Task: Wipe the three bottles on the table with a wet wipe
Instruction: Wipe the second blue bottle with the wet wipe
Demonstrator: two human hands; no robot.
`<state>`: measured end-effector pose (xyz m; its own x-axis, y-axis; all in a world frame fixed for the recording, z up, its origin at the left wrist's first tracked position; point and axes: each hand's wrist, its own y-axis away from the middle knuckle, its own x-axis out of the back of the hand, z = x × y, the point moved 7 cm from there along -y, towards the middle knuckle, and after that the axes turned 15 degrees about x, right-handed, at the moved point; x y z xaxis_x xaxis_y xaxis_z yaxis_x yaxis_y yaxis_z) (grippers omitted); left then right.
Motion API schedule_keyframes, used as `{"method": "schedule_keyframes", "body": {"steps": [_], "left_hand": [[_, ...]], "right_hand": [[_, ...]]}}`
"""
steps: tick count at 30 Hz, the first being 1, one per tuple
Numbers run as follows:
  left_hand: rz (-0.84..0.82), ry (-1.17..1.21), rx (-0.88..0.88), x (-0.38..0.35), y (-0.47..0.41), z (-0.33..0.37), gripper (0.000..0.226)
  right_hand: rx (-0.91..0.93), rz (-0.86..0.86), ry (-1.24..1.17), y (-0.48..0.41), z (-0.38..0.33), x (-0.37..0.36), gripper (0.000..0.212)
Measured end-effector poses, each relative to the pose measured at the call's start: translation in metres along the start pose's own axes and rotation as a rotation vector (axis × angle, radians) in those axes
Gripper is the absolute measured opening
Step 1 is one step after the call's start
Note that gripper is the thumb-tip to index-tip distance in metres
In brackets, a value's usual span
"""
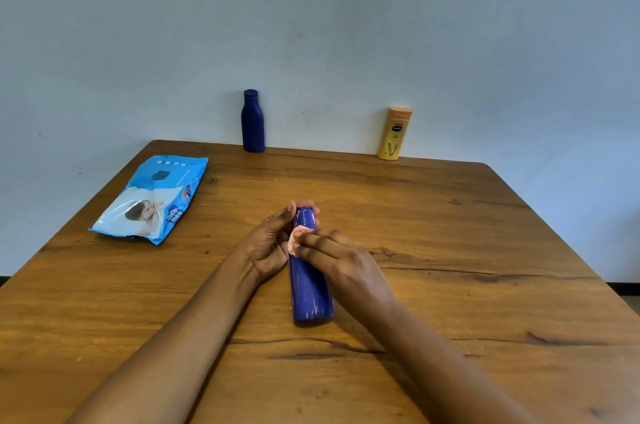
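A blue bottle (310, 288) lies on its side in the middle of the wooden table (450, 250), cap end away from me. My left hand (268, 243) grips its upper part from the left. My right hand (341, 259) presses a crumpled pinkish wet wipe (294, 241) against the bottle's upper side. A second dark blue bottle (252, 122) stands upright at the table's far edge against the wall. A yellow lotion bottle (394, 134) stands upright to its right, also at the far edge.
A light blue pack of wet wipes (152, 198) lies flat near the table's left edge. A pale wall rises just behind the far edge.
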<state>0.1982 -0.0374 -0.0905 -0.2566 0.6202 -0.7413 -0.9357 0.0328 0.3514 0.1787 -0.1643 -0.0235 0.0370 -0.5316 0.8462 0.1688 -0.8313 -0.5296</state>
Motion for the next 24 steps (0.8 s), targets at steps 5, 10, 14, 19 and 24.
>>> {"method": "schedule_keyframes", "body": {"steps": [5, 10, 14, 19, 24], "left_hand": [[-0.027, 0.055, 0.001, 0.002, 0.0, 0.0, 0.068], [0.007, -0.019, -0.028, -0.003, 0.003, 0.0, 0.057], [-0.029, 0.005, -0.024, -0.005, 0.005, 0.001, 0.067], [-0.018, 0.008, -0.03, -0.007, 0.01, -0.002, 0.025], [0.033, 0.013, -0.084, -0.005, 0.009, 0.0, 0.026]], "right_hand": [[-0.052, 0.031, 0.063, -0.026, 0.013, 0.0, 0.052], [-0.117, 0.07, 0.062, -0.007, 0.003, 0.001, 0.052], [-0.127, 0.076, 0.119, -0.012, 0.007, 0.005, 0.047], [-0.258, 0.079, 0.092, -0.01, 0.015, 0.004, 0.051], [-0.231, 0.045, 0.102, -0.009, 0.007, 0.005, 0.049]]}}
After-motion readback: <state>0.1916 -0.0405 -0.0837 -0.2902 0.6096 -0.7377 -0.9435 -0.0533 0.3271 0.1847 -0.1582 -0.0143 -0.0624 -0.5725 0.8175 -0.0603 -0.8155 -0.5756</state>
